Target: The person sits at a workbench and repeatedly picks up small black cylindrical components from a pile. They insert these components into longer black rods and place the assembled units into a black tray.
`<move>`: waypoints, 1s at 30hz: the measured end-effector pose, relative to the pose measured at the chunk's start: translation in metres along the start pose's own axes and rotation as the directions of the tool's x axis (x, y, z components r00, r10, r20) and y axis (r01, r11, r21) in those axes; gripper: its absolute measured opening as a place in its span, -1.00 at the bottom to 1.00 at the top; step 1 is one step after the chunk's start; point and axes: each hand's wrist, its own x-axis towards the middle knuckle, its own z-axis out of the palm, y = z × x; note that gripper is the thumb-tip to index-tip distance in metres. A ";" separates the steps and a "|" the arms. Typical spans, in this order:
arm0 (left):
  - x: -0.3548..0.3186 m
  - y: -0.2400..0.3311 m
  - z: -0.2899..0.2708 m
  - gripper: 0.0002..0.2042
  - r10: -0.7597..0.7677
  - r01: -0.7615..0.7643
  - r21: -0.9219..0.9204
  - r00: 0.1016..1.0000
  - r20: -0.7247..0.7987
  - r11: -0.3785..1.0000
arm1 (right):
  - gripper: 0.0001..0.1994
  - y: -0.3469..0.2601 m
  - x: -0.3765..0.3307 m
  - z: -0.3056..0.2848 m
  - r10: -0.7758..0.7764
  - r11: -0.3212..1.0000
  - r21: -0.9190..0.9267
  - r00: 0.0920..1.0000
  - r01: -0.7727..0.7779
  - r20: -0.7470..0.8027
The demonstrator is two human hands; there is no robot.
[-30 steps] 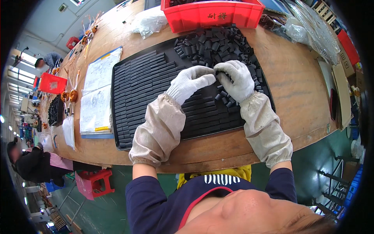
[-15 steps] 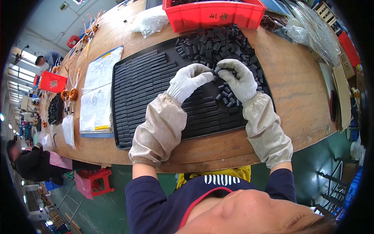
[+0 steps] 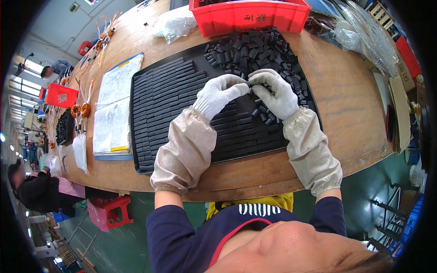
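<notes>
A large black tray (image 3: 150, 161) lies on the wooden bench, its left and near parts filled with neat rows of small black blocks (image 3: 159, 91). A loose heap of the same black blocks (image 3: 248, 48) covers its far right corner. Both my hands wear white knit gloves and beige sleeve covers. My left hand (image 3: 218, 93) and my right hand (image 3: 273, 91) meet at the near edge of the heap, fingertips pinched together on small black blocks. What lies between the fingers is mostly hidden by the gloves.
A red bin (image 3: 250, 16) stands behind the tray, with clear plastic bags (image 3: 175, 22) beside it and more bags (image 3: 364, 32) at the right. Laminated paper sheets (image 3: 114, 104) lie left of the tray. Another red bin (image 3: 59, 95) and copper coils (image 3: 79, 110) sit far left. A person (image 3: 36, 191) sits lower left.
Both hands stay at the heap's near edge; the fingertips have shifted only slightly as they work the small blocks.
</notes>
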 end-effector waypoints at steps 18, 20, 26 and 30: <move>0.002 -0.023 -0.027 -0.84 0.353 -0.182 0.897 0.935 0.031 0.402 | -0.68 0.001 -0.005 0.003 -0.177 0.759 -0.615 0.977 0.214 0.122; 0.001 -0.020 -0.024 -0.84 0.351 -0.177 0.900 0.936 0.029 0.397 | -0.64 0.006 -0.008 0.005 -0.191 0.730 -0.642 0.972 0.232 0.134; 0.001 -0.023 -0.024 -0.84 0.380 -0.179 0.900 0.925 0.017 0.397 | -0.64 0.008 -0.008 0.008 -0.262 0.692 -0.635 0.939 0.344 0.223; 0.006 -0.031 -0.019 -0.81 0.452 -0.220 0.884 0.892 0.011 0.413 | -0.69 0.010 -0.009 0.008 -0.241 0.708 -0.606 0.930 0.363 0.276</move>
